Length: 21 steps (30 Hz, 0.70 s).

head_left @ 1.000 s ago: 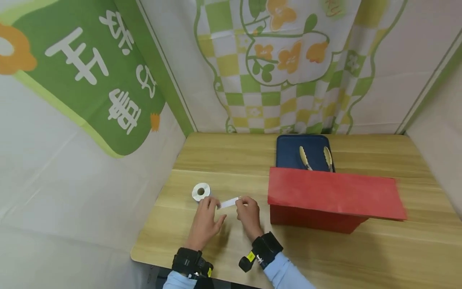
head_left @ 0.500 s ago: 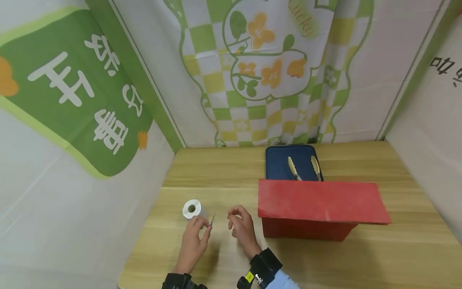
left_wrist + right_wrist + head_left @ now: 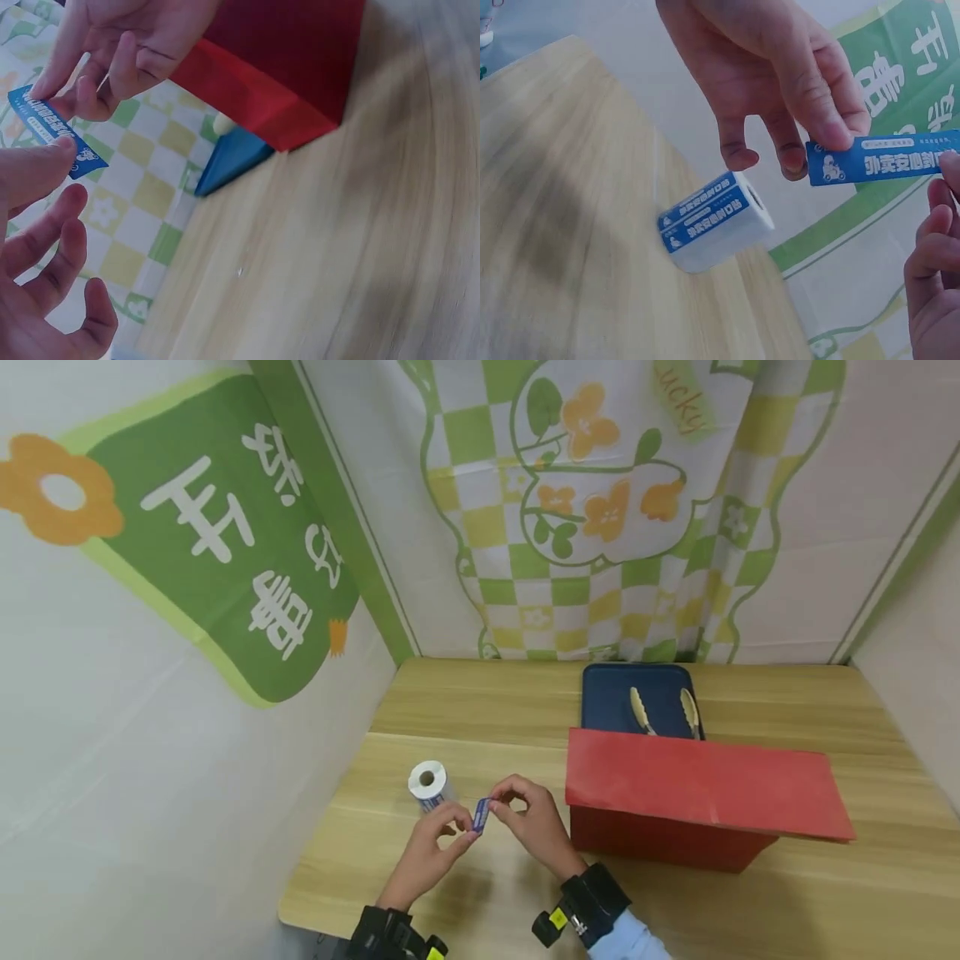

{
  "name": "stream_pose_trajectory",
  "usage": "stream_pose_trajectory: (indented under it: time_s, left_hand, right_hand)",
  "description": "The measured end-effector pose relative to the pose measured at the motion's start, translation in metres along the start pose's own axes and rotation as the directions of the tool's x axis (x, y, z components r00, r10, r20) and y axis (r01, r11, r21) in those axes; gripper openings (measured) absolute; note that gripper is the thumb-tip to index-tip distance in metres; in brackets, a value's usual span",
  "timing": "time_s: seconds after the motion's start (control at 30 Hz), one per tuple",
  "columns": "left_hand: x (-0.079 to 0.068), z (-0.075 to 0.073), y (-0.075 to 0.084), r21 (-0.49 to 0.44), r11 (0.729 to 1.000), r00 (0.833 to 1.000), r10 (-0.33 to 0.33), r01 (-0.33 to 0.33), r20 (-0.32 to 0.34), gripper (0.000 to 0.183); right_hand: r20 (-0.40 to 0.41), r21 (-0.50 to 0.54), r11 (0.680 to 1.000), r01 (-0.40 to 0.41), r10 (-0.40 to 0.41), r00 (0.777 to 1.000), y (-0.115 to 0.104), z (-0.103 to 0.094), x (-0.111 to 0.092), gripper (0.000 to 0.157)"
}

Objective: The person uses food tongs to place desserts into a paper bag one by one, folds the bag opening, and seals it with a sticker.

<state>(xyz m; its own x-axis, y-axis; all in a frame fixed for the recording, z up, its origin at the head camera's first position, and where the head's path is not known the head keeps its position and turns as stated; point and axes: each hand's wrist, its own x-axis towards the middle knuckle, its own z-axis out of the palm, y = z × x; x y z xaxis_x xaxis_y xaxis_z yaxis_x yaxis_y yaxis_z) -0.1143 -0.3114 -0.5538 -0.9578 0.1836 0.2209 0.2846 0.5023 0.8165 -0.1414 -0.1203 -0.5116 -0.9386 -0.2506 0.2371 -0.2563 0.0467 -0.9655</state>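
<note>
My left hand (image 3: 431, 852) and right hand (image 3: 536, 827) pinch opposite ends of one small blue sticker label (image 3: 481, 816), held up above the table. In the right wrist view the label (image 3: 885, 159) lies flat between the two hands, with white lettering and a small scooter picture on its printed face. Thumbs press on that face, and the other fingers of both hands are bent beneath or beside it. Just behind my left hand a roll of the same labels (image 3: 430, 782) stands on end on the wooden table, touching neither hand as seen in the right wrist view.
To the right stands a red box (image 3: 705, 789) with a wide flat top. Behind it lies a dark blue tray (image 3: 603, 697) bearing tongs (image 3: 639, 708). The wooden table (image 3: 337, 835) meets printed cloth walls at its back and left.
Half a second ago my left hand alone held the label, edge-on, and my right hand was apart. My right hand has taken its other end; the blue face, white a second ago, now shows.
</note>
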Motion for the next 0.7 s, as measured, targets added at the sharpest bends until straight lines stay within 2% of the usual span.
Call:
stream_pose_trajectory:
  time_s: [0.1,0.2,0.23,0.3,0.37,0.47,0.53,0.6,0.67,0.7]
  left_hand:
    - [0.014,0.005,0.017,-0.139,0.987,0.992,-0.066,0.080,0.103,0.006]
    - [0.018,0.003,0.024,-0.271,0.957,0.988,-0.069,0.106,0.141,0.008]
    - [0.019,0.001,0.024,-0.310,0.945,0.988,-0.062,0.103,0.141,0.010]
    - [0.022,-0.005,0.027,-0.355,0.933,0.990,-0.007,0.057,0.140,0.013]
    - [0.030,-0.013,0.036,-0.373,0.928,0.988,0.063,-0.006,0.142,0.014]
    - [0.045,-0.024,0.056,-0.325,0.942,0.976,0.147,-0.089,0.159,0.015]
    - [0.056,-0.028,0.073,-0.247,0.958,0.970,0.189,-0.147,0.156,0.016]
    - [0.066,-0.030,0.092,-0.137,0.966,0.960,0.238,-0.218,0.145,0.015]
    - [0.077,-0.028,0.112,-0.026,0.955,0.944,0.296,-0.295,0.145,0.016]
    - [0.083,-0.025,0.124,0.024,0.941,0.932,0.330,-0.337,0.150,0.016]
  right_hand:
    - [-0.050,-0.035,0.997,0.071,-0.073,0.996,-0.003,-0.016,-0.004,0.009]
    - [-0.018,-0.077,0.976,0.203,-0.205,0.979,-0.001,-0.023,-0.012,0.011]
    - [-0.005,-0.088,0.962,0.259,-0.261,0.965,-0.001,-0.024,-0.014,0.013]
    - [0.014,-0.101,0.920,0.378,-0.379,0.925,-0.003,-0.028,-0.019,0.016]
    - [0.013,-0.117,0.864,0.490,-0.492,0.870,-0.008,-0.035,-0.021,0.018]
    - [0.006,-0.150,0.777,0.611,-0.617,0.787,-0.026,-0.049,-0.027,0.022]
    - [0.013,-0.162,0.749,0.642,-0.649,0.761,-0.038,-0.060,-0.033,0.023]
    - [0.026,-0.162,0.743,0.649,-0.654,0.756,-0.049,-0.072,-0.042,0.024]
    - [0.034,-0.167,0.755,0.634,-0.639,0.769,-0.059,-0.085,-0.052,0.025]
    - [0.038,-0.171,0.766,0.620,-0.624,0.781,-0.063,-0.092,-0.057,0.026]
